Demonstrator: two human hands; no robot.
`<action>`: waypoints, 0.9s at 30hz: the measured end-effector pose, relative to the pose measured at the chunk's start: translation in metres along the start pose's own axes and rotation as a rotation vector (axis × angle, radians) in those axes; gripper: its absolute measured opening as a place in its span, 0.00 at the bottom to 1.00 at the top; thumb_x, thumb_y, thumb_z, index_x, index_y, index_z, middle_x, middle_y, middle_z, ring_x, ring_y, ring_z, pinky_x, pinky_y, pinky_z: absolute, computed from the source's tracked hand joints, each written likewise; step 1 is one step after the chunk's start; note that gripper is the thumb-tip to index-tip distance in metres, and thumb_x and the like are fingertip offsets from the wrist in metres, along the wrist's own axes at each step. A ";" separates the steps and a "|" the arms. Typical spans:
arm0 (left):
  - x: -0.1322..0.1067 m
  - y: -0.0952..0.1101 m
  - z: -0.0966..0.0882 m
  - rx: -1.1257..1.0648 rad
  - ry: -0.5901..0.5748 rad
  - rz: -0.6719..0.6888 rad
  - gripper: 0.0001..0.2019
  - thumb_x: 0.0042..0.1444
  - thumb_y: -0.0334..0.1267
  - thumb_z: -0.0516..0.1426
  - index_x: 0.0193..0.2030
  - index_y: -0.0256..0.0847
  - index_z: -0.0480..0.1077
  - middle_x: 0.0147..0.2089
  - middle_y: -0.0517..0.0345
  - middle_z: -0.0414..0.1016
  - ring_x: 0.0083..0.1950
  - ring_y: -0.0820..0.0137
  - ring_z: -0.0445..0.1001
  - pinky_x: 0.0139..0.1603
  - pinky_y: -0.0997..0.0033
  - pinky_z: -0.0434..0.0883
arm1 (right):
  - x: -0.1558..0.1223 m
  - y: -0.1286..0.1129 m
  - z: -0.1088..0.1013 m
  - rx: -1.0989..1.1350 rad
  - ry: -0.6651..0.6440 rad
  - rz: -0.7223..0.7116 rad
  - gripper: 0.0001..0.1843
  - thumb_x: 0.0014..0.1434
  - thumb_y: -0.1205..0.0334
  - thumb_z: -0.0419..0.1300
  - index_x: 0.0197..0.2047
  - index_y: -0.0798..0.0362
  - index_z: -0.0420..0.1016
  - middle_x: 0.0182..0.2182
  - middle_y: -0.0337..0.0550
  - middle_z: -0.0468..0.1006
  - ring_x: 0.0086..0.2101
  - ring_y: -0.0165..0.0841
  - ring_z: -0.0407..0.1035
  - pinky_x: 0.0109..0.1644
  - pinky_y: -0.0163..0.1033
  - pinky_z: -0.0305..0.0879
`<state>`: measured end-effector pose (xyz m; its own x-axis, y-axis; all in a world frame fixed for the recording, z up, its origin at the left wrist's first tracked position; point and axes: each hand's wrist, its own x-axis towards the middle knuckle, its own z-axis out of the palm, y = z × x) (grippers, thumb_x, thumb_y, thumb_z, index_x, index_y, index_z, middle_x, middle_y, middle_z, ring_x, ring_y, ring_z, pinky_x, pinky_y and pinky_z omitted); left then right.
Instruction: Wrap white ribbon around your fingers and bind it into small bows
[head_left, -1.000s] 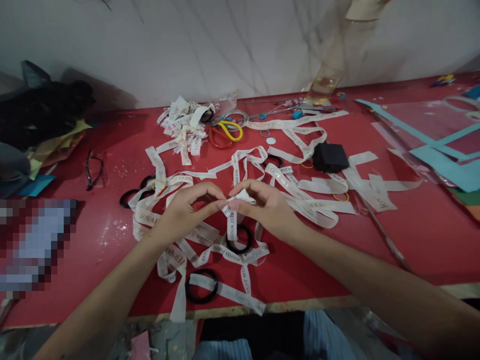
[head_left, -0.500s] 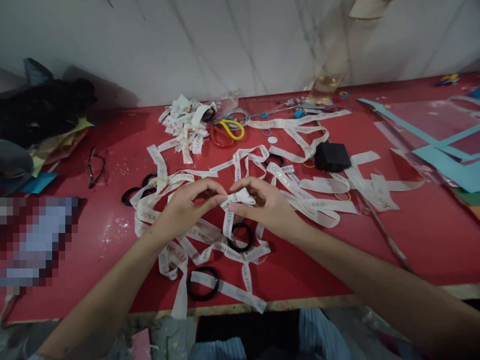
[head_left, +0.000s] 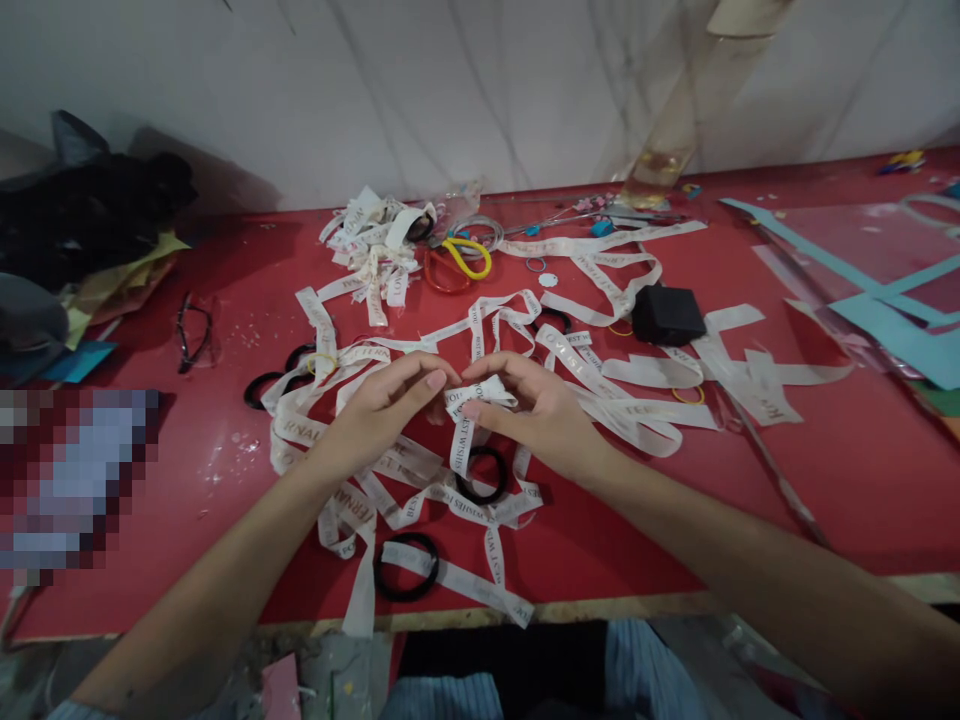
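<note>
Your red table (head_left: 825,480) meets a white wall. At centre, your right hand (head_left: 536,405) pinches the folded printed ribbon (head_left: 480,395); your left hand (head_left: 375,415) has loosened since, fingertips beside it at 9 o'clock.

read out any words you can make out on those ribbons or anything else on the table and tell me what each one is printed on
"BEST W…", cut off by a fold: on the white ribbon strip hanging from the right hand.
"WISHES FO…", upside down: on the ribbon lying under the black hair band.
"…ERNAL": on the ribbon loop by the left hand.
Print on the other ribbons and the knotted pile is too small or blurred to read.
</note>
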<state>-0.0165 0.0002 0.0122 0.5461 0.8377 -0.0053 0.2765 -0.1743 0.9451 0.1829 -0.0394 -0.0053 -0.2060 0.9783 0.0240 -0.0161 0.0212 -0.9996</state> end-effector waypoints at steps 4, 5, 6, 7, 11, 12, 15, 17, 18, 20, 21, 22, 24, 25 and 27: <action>0.000 -0.003 0.000 -0.037 -0.037 0.016 0.12 0.59 0.45 0.61 0.45 0.40 0.73 0.40 0.57 0.75 0.38 0.74 0.73 0.39 0.77 0.71 | -0.001 -0.002 0.000 -0.012 0.013 -0.005 0.15 0.54 0.60 0.69 0.44 0.51 0.73 0.39 0.40 0.76 0.36 0.27 0.70 0.36 0.32 0.66; 0.000 -0.004 -0.001 -0.038 -0.038 0.025 0.12 0.59 0.44 0.62 0.45 0.40 0.73 0.41 0.57 0.75 0.40 0.73 0.73 0.40 0.77 0.71 | -0.001 -0.002 0.001 0.007 0.011 -0.006 0.15 0.54 0.61 0.69 0.45 0.51 0.73 0.39 0.39 0.75 0.36 0.27 0.70 0.37 0.32 0.67; 0.000 -0.004 -0.001 -0.036 -0.025 0.032 0.11 0.58 0.43 0.62 0.45 0.40 0.73 0.42 0.56 0.75 0.41 0.72 0.74 0.42 0.76 0.71 | -0.001 -0.002 0.001 0.043 0.002 -0.001 0.16 0.55 0.60 0.69 0.45 0.51 0.73 0.38 0.39 0.75 0.35 0.27 0.71 0.38 0.33 0.69; 0.000 -0.004 -0.002 -0.033 0.000 0.041 0.10 0.58 0.42 0.63 0.44 0.40 0.73 0.42 0.57 0.75 0.41 0.73 0.74 0.42 0.76 0.71 | -0.001 -0.001 0.001 0.093 -0.010 0.007 0.16 0.56 0.59 0.68 0.46 0.51 0.73 0.37 0.38 0.75 0.34 0.27 0.72 0.39 0.34 0.70; 0.000 -0.003 -0.006 -0.042 0.117 0.080 0.09 0.57 0.39 0.64 0.42 0.40 0.73 0.39 0.60 0.74 0.38 0.75 0.72 0.40 0.79 0.70 | 0.002 0.004 -0.001 0.281 -0.002 0.025 0.14 0.59 0.55 0.66 0.45 0.51 0.72 0.34 0.37 0.76 0.31 0.26 0.74 0.40 0.36 0.73; 0.000 -0.003 -0.007 -0.044 0.128 0.084 0.09 0.57 0.40 0.64 0.42 0.41 0.73 0.39 0.60 0.74 0.37 0.76 0.72 0.39 0.79 0.70 | 0.003 0.005 -0.001 0.281 0.019 0.022 0.14 0.58 0.55 0.66 0.44 0.51 0.72 0.35 0.37 0.76 0.31 0.26 0.74 0.40 0.36 0.73; 0.000 -0.002 -0.007 -0.023 0.109 0.070 0.11 0.57 0.42 0.64 0.43 0.41 0.74 0.41 0.59 0.76 0.38 0.75 0.72 0.38 0.79 0.70 | 0.004 0.005 -0.001 0.179 0.063 -0.004 0.14 0.57 0.56 0.68 0.43 0.51 0.73 0.38 0.39 0.76 0.36 0.27 0.73 0.41 0.35 0.73; 0.001 -0.001 -0.006 0.028 0.070 0.062 0.12 0.58 0.44 0.63 0.45 0.40 0.74 0.44 0.56 0.77 0.41 0.73 0.74 0.42 0.77 0.71 | 0.003 0.004 0.000 0.102 0.059 -0.029 0.13 0.57 0.57 0.68 0.44 0.50 0.74 0.39 0.40 0.77 0.40 0.29 0.73 0.43 0.35 0.72; 0.001 0.000 -0.004 0.062 0.053 0.062 0.13 0.59 0.46 0.62 0.45 0.40 0.75 0.45 0.55 0.78 0.42 0.71 0.75 0.44 0.75 0.71 | 0.002 0.004 0.000 0.078 0.052 -0.035 0.14 0.56 0.56 0.68 0.44 0.50 0.74 0.39 0.41 0.77 0.41 0.30 0.73 0.43 0.35 0.72; 0.001 0.001 -0.002 0.122 0.042 0.061 0.13 0.60 0.47 0.60 0.44 0.40 0.76 0.43 0.55 0.79 0.43 0.70 0.76 0.46 0.74 0.71 | 0.000 0.002 0.002 0.056 0.053 -0.033 0.14 0.55 0.55 0.68 0.43 0.51 0.74 0.38 0.41 0.78 0.39 0.30 0.73 0.41 0.35 0.71; 0.001 0.001 -0.002 0.135 0.050 0.054 0.13 0.60 0.47 0.60 0.42 0.40 0.76 0.41 0.56 0.80 0.41 0.70 0.76 0.45 0.74 0.71 | 0.000 0.002 0.003 0.043 0.070 -0.030 0.15 0.55 0.54 0.69 0.41 0.51 0.74 0.36 0.41 0.78 0.37 0.30 0.73 0.39 0.35 0.71; 0.001 0.002 -0.001 0.133 0.059 0.041 0.12 0.61 0.47 0.60 0.41 0.40 0.76 0.39 0.57 0.80 0.40 0.71 0.76 0.43 0.74 0.71 | -0.001 0.002 0.003 0.023 0.093 -0.030 0.15 0.54 0.53 0.69 0.40 0.51 0.74 0.35 0.41 0.77 0.35 0.30 0.72 0.37 0.35 0.70; 0.001 0.002 -0.001 0.099 0.065 0.013 0.11 0.60 0.46 0.60 0.39 0.39 0.76 0.35 0.59 0.79 0.36 0.73 0.75 0.39 0.76 0.71 | -0.001 0.003 0.003 -0.024 0.135 -0.037 0.14 0.54 0.53 0.69 0.38 0.51 0.75 0.32 0.39 0.76 0.33 0.29 0.71 0.35 0.34 0.69; 0.002 0.002 -0.001 0.079 0.060 0.002 0.11 0.60 0.45 0.60 0.39 0.39 0.76 0.33 0.60 0.78 0.34 0.74 0.74 0.38 0.77 0.70 | -0.001 0.004 0.002 -0.039 0.142 -0.043 0.13 0.54 0.53 0.69 0.37 0.51 0.75 0.31 0.39 0.76 0.32 0.29 0.71 0.35 0.34 0.68; 0.002 0.003 -0.001 0.043 0.050 -0.007 0.10 0.59 0.45 0.61 0.38 0.39 0.76 0.32 0.61 0.77 0.32 0.75 0.74 0.36 0.77 0.70 | 0.000 0.004 0.001 -0.036 0.129 -0.051 0.12 0.54 0.54 0.69 0.37 0.51 0.75 0.31 0.38 0.76 0.32 0.28 0.70 0.35 0.34 0.68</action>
<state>-0.0155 0.0023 0.0150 0.5043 0.8635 0.0050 0.3145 -0.1891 0.9302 0.1822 -0.0397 -0.0098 -0.0781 0.9941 0.0753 0.0127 0.0765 -0.9970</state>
